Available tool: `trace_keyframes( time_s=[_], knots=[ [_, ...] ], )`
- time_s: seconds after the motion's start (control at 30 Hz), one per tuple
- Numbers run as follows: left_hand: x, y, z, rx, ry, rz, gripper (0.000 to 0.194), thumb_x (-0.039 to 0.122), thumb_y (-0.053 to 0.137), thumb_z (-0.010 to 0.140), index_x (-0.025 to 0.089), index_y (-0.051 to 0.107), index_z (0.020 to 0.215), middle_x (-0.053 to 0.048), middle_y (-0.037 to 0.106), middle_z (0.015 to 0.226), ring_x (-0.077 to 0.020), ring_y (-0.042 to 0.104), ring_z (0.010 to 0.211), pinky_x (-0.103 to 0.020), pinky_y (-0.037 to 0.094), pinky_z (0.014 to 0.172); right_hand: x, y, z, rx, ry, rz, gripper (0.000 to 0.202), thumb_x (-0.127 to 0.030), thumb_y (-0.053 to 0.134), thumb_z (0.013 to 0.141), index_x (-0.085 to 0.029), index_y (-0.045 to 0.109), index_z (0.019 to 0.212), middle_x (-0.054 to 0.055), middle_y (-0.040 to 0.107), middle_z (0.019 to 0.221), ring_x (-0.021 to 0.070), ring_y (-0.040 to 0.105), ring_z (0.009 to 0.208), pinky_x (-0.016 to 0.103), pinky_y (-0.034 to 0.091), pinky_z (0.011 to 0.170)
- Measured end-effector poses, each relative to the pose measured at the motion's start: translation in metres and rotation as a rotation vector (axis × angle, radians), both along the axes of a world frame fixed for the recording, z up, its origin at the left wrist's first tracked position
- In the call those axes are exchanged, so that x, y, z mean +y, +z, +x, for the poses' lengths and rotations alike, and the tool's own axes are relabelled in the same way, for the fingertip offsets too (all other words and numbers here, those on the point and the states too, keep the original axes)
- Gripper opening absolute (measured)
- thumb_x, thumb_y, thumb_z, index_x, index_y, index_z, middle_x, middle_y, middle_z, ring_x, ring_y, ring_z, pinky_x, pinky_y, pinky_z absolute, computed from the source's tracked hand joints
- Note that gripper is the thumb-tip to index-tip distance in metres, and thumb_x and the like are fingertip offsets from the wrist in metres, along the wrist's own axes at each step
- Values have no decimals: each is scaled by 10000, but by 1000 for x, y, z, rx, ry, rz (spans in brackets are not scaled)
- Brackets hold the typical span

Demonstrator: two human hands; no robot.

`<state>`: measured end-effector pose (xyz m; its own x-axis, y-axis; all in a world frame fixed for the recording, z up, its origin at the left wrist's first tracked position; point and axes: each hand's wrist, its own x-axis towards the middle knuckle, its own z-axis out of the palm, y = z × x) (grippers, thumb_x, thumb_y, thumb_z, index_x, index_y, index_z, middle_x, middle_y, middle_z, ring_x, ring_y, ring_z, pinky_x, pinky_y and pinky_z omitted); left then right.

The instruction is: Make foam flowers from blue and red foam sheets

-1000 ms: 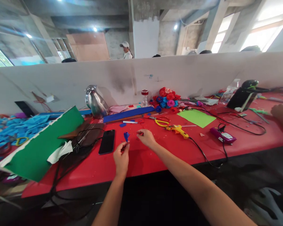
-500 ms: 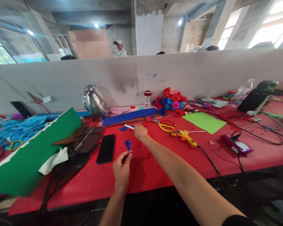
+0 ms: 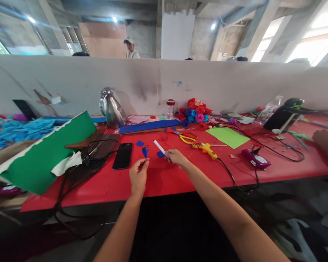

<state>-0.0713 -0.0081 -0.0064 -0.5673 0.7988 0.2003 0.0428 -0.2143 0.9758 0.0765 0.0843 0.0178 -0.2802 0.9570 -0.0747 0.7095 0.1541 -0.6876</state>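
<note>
My left hand (image 3: 138,177) pinches a small blue paper flower bud (image 3: 145,152) by its lower end, holding it upright above the red table. In my right hand (image 3: 176,157) is a white marker pen (image 3: 159,147), its dark end pointing up and to the left. A blue paper petal (image 3: 160,154) shows just beside the right fingertips, under the pen; whether the fingers also grip it I cannot tell. Another blue petal (image 3: 140,143) lies flat on the table beyond the bud.
A black phone (image 3: 123,156) lies left of my hands. To the right are yellow-handled pliers (image 3: 188,138), a yellow glue gun (image 3: 206,149) and a green sheet (image 3: 229,137). Behind stand a steel jug (image 3: 113,111) and paper roses (image 3: 199,111). Another person's hand (image 3: 326,143) rests far right.
My right hand has drawn back toward me with the pen, and a blue petal now shows at its fingertips. My left hand still holds the bud. The view has shifted slightly.
</note>
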Motion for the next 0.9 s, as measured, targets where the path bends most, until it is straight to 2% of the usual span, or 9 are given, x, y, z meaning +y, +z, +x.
trace_keyframes(
  time_s=[0.1, 0.2, 0.27, 0.33, 0.4, 0.53, 0.7, 0.8, 0.9],
  knots=[
    [7, 5, 2, -56, -15, 16, 247, 378, 680, 654, 163, 691, 774, -62, 718, 807, -191, 637, 789, -321, 481, 785, -6, -1, 9, 77, -30, 9, 366, -231, 336, 942, -123, 682, 890, 32, 660, 659, 82, 530, 462, 186, 382, 453],
    [16, 8, 3, -71, -13, 18, 242, 370, 694, 629, 162, 681, 753, -58, 715, 797, -193, 640, 792, -328, 480, 796, -1, 0, 12, 103, -62, 57, 349, -238, 357, 927, -113, 679, 880, 20, 623, 608, 100, 540, 478, 205, 409, 491],
    [22, 9, 3, -83, -12, 19, 239, 358, 705, 618, 162, 680, 752, -60, 718, 798, -197, 644, 801, -339, 478, 813, 4, 2, 10, 109, -87, 120, 299, -222, 390, 912, -115, 660, 981, 48, 658, 728, 122, 593, 585, 233, 452, 586],
    [25, 8, 3, -106, -16, 34, 241, 350, 716, 609, 162, 682, 755, -62, 722, 802, -202, 650, 818, -348, 476, 835, 6, 3, 6, 113, -97, 197, 294, -180, 445, 883, -132, 609, 1122, 92, 668, 953, 142, 621, 742, 272, 468, 729],
    [25, 6, 3, -109, -20, 41, 244, 349, 728, 602, 163, 686, 754, -63, 725, 805, -204, 653, 830, -352, 474, 848, 1, 1, 2, 110, -49, 247, 312, -155, 529, 837, -163, 606, 1138, 96, 647, 1070, 153, 616, 849, 288, 449, 827],
    [23, 4, 2, -56, -17, 27, 246, 359, 747, 584, 163, 694, 724, -55, 724, 783, -204, 651, 808, -346, 480, 832, -23, -8, -8, 77, 129, 275, 223, -166, 663, 748, -187, 685, 968, 50, 682, 963, 171, 599, 925, 274, 418, 890],
    [22, 4, 1, -48, -37, 34, 258, 370, 747, 588, 159, 700, 730, -62, 726, 784, -206, 653, 804, -345, 480, 830, -34, -12, -10, -189, 215, 417, 161, -190, 604, 813, -194, 701, 942, 49, 682, 949, 162, 578, 926, 275, 373, 935],
    [21, 3, 2, -61, -37, 32, 267, 373, 741, 599, 157, 702, 752, -69, 730, 796, -209, 655, 804, -350, 483, 831, -22, -4, -9, -240, 155, 436, 205, -141, 520, 848, -196, 705, 918, 77, 676, 959, 196, 556, 964, 311, 379, 911],
    [17, 2, 1, -53, 19, 44, 261, 377, 718, 627, 160, 693, 768, -70, 728, 808, -210, 654, 803, -347, 486, 820, -4, 8, -20, -272, 32, 465, 346, -122, 439, 868, -182, 630, 1150, 147, 590, 1203, 265, 481, 1097, 394, 367, 917]
  ],
)
